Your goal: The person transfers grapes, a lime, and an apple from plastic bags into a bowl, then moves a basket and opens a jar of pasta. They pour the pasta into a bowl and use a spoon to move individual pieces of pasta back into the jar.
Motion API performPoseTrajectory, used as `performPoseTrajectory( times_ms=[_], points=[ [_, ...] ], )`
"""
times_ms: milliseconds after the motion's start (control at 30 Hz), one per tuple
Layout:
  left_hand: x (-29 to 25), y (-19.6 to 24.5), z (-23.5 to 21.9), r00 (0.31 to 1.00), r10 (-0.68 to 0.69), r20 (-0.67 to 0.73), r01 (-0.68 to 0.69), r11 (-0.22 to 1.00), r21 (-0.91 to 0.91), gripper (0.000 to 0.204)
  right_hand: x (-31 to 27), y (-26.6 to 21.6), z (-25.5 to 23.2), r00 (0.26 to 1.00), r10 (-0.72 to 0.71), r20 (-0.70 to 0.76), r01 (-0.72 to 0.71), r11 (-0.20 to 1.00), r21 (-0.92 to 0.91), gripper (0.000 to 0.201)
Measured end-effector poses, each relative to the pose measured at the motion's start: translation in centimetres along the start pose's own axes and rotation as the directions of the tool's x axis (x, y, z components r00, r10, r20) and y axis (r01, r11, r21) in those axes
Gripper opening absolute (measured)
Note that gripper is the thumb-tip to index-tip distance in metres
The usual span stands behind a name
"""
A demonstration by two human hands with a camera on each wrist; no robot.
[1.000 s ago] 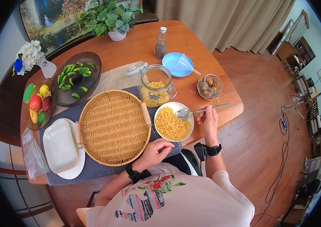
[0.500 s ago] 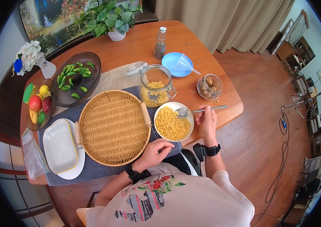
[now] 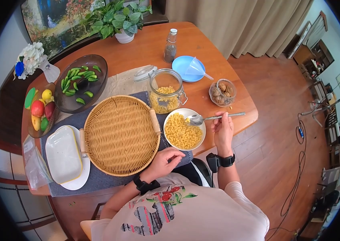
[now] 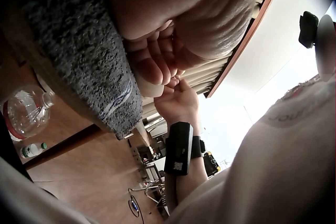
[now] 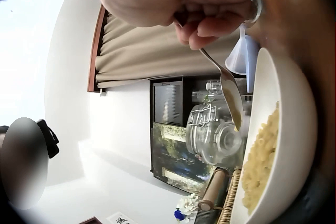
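Observation:
A white bowl (image 3: pixel 202 138) of yellow pasta (image 3: pixel 182 132) stands near the table's front edge. My right hand (image 3: pixel 223 130) pinches the handle of a metal spoon (image 3: pixel 222 117), whose head is over the bowl's right part. In the right wrist view the spoon (image 5: pixel 231 95) tilts down beside the bowl (image 5: pixel 296 124), with something yellowish on it. My left hand (image 3: pixel 164 162) lies at the near side of the bowl, fingers loosely bent; in the left wrist view the fingers (image 4: pixel 157 64) are close to a pale rim, contact unclear.
A wicker tray (image 3: pixel 121 134) lies left of the bowl. Behind stands an open glass jar (image 3: pixel 165 90) with pasta; a blue plate (image 3: pixel 184 66) with a funnel (image 3: pixel 195 67), and a container of walnuts (image 3: pixel 222 93), are to the right. A white dish (image 3: pixel 63 154) is at left.
My right hand has shifted slightly to the right with the spoon, and a yellow bit shows at the spoon's tip. My left hand has not moved.

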State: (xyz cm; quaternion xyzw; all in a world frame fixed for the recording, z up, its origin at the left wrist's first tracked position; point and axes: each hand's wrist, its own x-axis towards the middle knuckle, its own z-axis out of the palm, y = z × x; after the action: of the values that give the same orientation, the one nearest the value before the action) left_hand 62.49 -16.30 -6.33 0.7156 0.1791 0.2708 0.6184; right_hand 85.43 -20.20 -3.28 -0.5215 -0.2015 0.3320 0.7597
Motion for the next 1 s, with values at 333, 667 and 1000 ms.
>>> performPoseTrajectory(
  times_ms=[333, 667, 1000],
  points=[
    [0.2, 0.1, 0.0, 0.997, 0.075, 0.004, -0.075, 0.997, 0.028, 0.012, 0.8, -3.9, 4.3, 0.97, -0.22, 0.103, 0.207, 0.97, 0.126, 0.032],
    [0.0, -0.2, 0.0, 1.0, 0.013, 0.001, -0.013, 1.0, -0.022, 0.012, -0.2, -3.2, 7.0, 0.934, -0.204, 0.292, 0.244, 0.964, -0.106, 0.035],
    [0.2, -0.1, 0.0, 0.996, 0.088, 0.005, -0.088, 0.996, 0.022, 0.012, -0.2, -2.2, 2.2, 0.979, -0.185, 0.084, 0.19, 0.98, -0.055, 0.032]
  ],
)
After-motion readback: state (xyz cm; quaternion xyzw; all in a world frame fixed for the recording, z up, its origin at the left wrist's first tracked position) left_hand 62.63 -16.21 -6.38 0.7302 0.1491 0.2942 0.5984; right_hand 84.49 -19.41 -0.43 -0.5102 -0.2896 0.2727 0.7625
